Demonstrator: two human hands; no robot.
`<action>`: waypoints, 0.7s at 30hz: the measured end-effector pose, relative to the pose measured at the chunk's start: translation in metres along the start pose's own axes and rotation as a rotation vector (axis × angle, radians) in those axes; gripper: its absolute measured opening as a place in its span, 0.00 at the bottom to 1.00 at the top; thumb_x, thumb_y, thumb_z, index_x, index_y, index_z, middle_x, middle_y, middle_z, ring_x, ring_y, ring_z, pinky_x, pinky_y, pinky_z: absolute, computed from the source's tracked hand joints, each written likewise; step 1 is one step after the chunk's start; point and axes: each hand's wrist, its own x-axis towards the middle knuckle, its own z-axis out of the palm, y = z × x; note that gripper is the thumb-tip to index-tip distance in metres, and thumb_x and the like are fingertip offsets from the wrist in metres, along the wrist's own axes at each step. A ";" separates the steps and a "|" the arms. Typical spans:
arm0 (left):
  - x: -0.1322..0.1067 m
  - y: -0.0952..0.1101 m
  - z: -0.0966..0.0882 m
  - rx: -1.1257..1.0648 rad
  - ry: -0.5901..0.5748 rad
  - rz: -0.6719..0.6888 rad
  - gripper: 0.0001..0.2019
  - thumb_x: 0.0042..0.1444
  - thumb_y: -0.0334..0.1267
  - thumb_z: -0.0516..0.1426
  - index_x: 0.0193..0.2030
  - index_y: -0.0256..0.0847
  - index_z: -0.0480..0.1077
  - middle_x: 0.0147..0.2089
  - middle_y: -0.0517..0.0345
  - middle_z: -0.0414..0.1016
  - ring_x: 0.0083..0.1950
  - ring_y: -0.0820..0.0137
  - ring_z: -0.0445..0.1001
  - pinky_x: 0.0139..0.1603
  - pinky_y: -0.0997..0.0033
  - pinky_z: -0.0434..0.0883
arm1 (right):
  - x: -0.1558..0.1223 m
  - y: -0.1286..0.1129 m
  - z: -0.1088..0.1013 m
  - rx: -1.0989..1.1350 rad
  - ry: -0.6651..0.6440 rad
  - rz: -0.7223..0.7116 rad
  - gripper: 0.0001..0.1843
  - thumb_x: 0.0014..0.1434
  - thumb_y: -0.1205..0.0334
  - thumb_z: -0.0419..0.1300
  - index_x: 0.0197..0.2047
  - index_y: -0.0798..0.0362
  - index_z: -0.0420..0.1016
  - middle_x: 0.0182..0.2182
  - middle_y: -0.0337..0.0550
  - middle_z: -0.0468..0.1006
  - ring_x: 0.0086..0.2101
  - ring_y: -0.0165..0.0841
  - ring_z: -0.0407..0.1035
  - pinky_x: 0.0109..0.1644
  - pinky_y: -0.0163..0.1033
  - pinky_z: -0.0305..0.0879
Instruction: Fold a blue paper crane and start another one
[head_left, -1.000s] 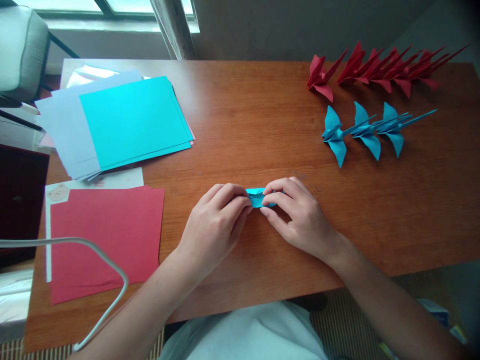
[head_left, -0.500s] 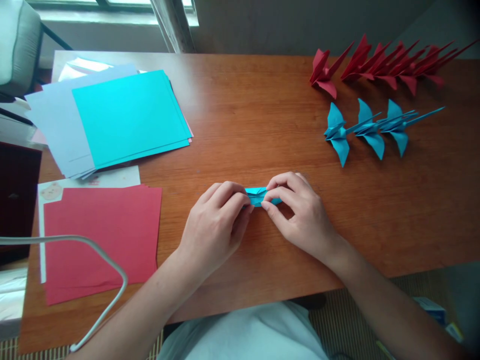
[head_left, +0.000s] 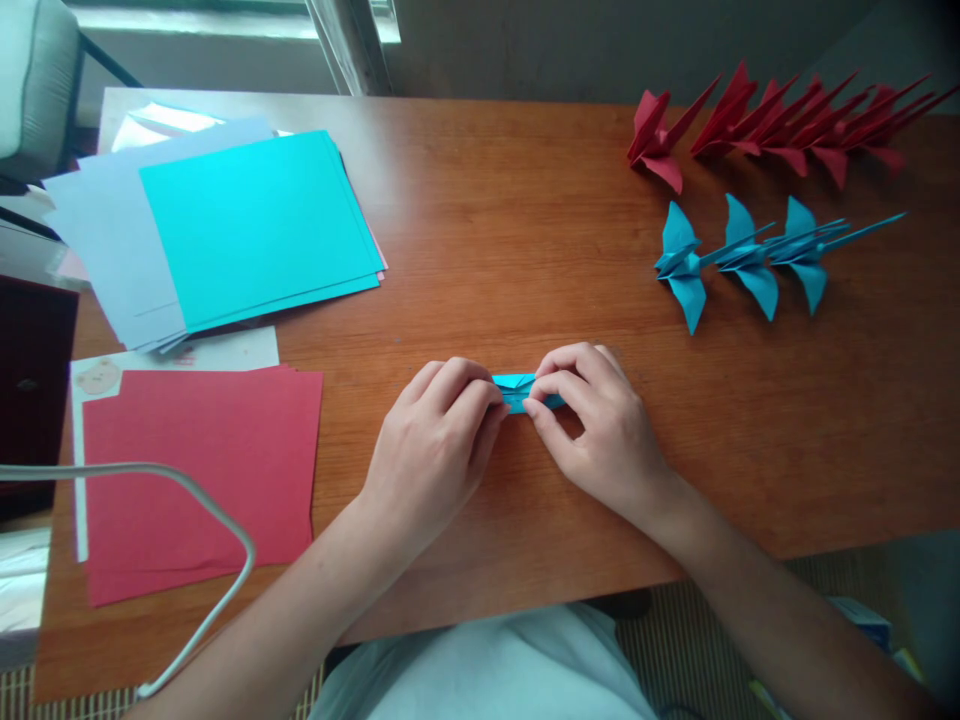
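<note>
A narrow strip of folded blue paper (head_left: 516, 392) lies near the front of the wooden table, its long side running left to right. My left hand (head_left: 441, 440) grips its left end, with the fingertips and thumb closed on it. At the other end, my right hand (head_left: 600, 425) pinches the paper between thumb and index finger. Only the middle of the strip shows between the hands; the fingers cover both ends. Crease lines and layered folds are visible on its upper face.
Blue origami cranes (head_left: 681, 265) stand in a row at the right, with several red cranes (head_left: 656, 140) behind them. Blue sheets (head_left: 262, 230) over white paper lie at the back left. Red sheets (head_left: 202, 470) are nearer, crossed by a pale cable (head_left: 217, 510).
Both hands keep their grip on the folded blue paper and have hardly moved. The camera view has shifted slightly.
</note>
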 end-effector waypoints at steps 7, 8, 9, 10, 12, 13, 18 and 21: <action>0.001 0.000 0.001 0.014 -0.003 0.001 0.05 0.66 0.32 0.55 0.38 0.39 0.71 0.41 0.52 0.73 0.41 0.65 0.70 0.41 0.64 0.71 | 0.000 0.000 0.001 0.009 0.012 0.002 0.07 0.61 0.71 0.60 0.33 0.51 0.70 0.38 0.47 0.73 0.40 0.39 0.67 0.47 0.47 0.66; 0.001 0.000 0.001 0.012 -0.001 0.000 0.05 0.66 0.32 0.55 0.38 0.39 0.70 0.41 0.52 0.73 0.40 0.65 0.70 0.41 0.64 0.70 | 0.000 0.000 0.001 0.010 0.013 0.003 0.07 0.61 0.71 0.60 0.33 0.50 0.70 0.38 0.46 0.73 0.40 0.39 0.67 0.47 0.48 0.66; 0.001 0.000 0.001 0.011 -0.001 -0.003 0.05 0.66 0.32 0.55 0.38 0.39 0.70 0.41 0.52 0.73 0.40 0.65 0.69 0.41 0.64 0.70 | 0.001 0.000 0.001 0.010 0.013 0.005 0.07 0.61 0.71 0.60 0.33 0.50 0.70 0.38 0.46 0.73 0.40 0.39 0.67 0.47 0.48 0.66; 0.001 0.000 0.001 0.011 0.000 -0.005 0.05 0.66 0.32 0.55 0.38 0.39 0.70 0.41 0.53 0.73 0.40 0.65 0.69 0.41 0.64 0.70 | 0.001 0.000 0.001 0.010 0.012 0.006 0.07 0.61 0.71 0.60 0.33 0.50 0.70 0.38 0.46 0.73 0.40 0.39 0.67 0.47 0.48 0.66; 0.001 0.000 0.001 0.015 0.001 -0.007 0.05 0.66 0.32 0.55 0.38 0.40 0.70 0.41 0.53 0.73 0.40 0.65 0.69 0.40 0.64 0.70 | 0.001 -0.001 0.001 0.008 0.013 0.003 0.07 0.61 0.71 0.60 0.33 0.50 0.69 0.38 0.46 0.73 0.40 0.39 0.67 0.47 0.48 0.66; 0.001 0.000 0.001 0.017 0.003 -0.006 0.05 0.66 0.32 0.54 0.38 0.40 0.70 0.41 0.53 0.73 0.40 0.65 0.69 0.40 0.65 0.70 | 0.001 -0.001 0.001 0.007 0.014 0.002 0.07 0.61 0.71 0.60 0.33 0.50 0.69 0.38 0.46 0.73 0.40 0.39 0.67 0.47 0.48 0.66; 0.002 0.001 0.002 0.017 0.007 -0.003 0.05 0.66 0.32 0.54 0.38 0.41 0.69 0.40 0.53 0.73 0.39 0.66 0.69 0.40 0.65 0.70 | 0.000 -0.001 0.001 -0.003 0.005 0.008 0.07 0.61 0.71 0.60 0.35 0.50 0.70 0.38 0.46 0.73 0.40 0.39 0.67 0.47 0.48 0.66; 0.003 0.000 0.002 0.017 0.006 0.000 0.05 0.66 0.32 0.54 0.38 0.41 0.69 0.40 0.53 0.73 0.40 0.66 0.69 0.40 0.65 0.70 | 0.000 -0.001 0.002 -0.009 0.005 0.005 0.06 0.61 0.71 0.60 0.35 0.50 0.70 0.38 0.46 0.72 0.40 0.39 0.67 0.47 0.48 0.66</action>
